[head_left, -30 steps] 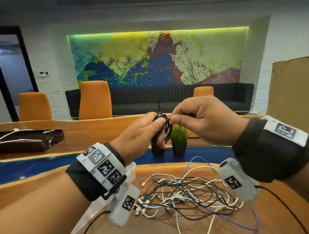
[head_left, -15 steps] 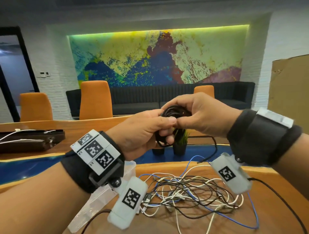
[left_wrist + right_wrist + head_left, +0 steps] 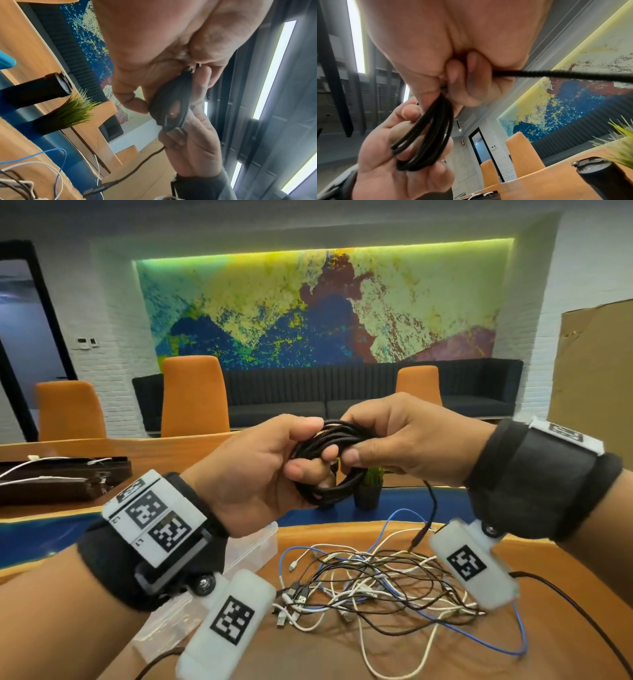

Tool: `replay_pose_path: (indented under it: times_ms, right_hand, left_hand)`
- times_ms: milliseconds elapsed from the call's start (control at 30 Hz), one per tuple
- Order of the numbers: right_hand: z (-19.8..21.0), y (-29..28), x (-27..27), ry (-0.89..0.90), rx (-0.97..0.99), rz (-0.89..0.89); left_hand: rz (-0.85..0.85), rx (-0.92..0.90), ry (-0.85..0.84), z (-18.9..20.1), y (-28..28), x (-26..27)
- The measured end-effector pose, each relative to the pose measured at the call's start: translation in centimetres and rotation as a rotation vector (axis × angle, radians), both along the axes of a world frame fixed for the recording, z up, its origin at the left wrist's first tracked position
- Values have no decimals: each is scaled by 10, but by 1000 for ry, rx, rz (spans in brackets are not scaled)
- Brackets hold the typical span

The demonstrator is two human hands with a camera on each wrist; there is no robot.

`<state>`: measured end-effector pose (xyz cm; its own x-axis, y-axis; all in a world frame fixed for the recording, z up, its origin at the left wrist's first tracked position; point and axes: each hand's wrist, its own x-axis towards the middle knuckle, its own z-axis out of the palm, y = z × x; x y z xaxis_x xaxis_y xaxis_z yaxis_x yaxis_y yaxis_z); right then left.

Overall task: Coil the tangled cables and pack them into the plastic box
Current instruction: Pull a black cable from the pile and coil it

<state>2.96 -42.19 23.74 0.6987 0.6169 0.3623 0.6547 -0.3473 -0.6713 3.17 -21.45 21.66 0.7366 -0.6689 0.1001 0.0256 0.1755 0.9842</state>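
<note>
Both hands hold a coiled black braided cable [image 3: 329,463] up above the table. My left hand [image 3: 274,470] grips the coil's left side with thumb on top and fingers curled under. My right hand [image 3: 383,440] pinches the loops from the right. The cable's loose tail [image 3: 432,505] hangs from the right hand, its plug dangling over the pile. A tangle of white, black and blue cables [image 3: 376,590] lies on the wooden table. The clear plastic box [image 3: 253,549] sits left of the tangle, mostly hidden by my left wrist. In the wrist views the coil [image 3: 171,106] [image 3: 429,136] lies across the fingers.
A small potted grass plant [image 3: 370,489] and a black flask [image 3: 606,180] stand beyond the hands on the blue strip of the table. A dark tray with white cables [image 3: 51,479] lies far left. Orange chairs [image 3: 193,395] and a cardboard sheet [image 3: 592,364] border the table.
The coil has turned from hanging upright to lying flatter and wider between the hands. The loose tail now drops from the right hand. Both hands shifted slightly lower.
</note>
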Motion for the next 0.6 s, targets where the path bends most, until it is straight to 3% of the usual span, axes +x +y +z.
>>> replay_pose_path:
  times_ms: [133,200,300,400,500,600]
  right_hand:
    - [-1,5,0,35,16,19]
    - [-1,6,1,-33,-50,-8]
    - [-1,8,3,-178,-163,-115]
    - [-2,6,7,-211,-95,-183]
    - [-2,-14,12,-266,22,-353]
    - [-8,-45,15,-389,-53,-536]
  left_hand:
    - [-54,76,-5,2,8,2]
    - [-47,121,-64,-2,12,7]
    - [15,188,-120,-8,16,14]
    - [128,166,-122,-9,15,17]
    - [271,113,-75,-5,21,24]
    - [321,135,-47,-6,34,30]
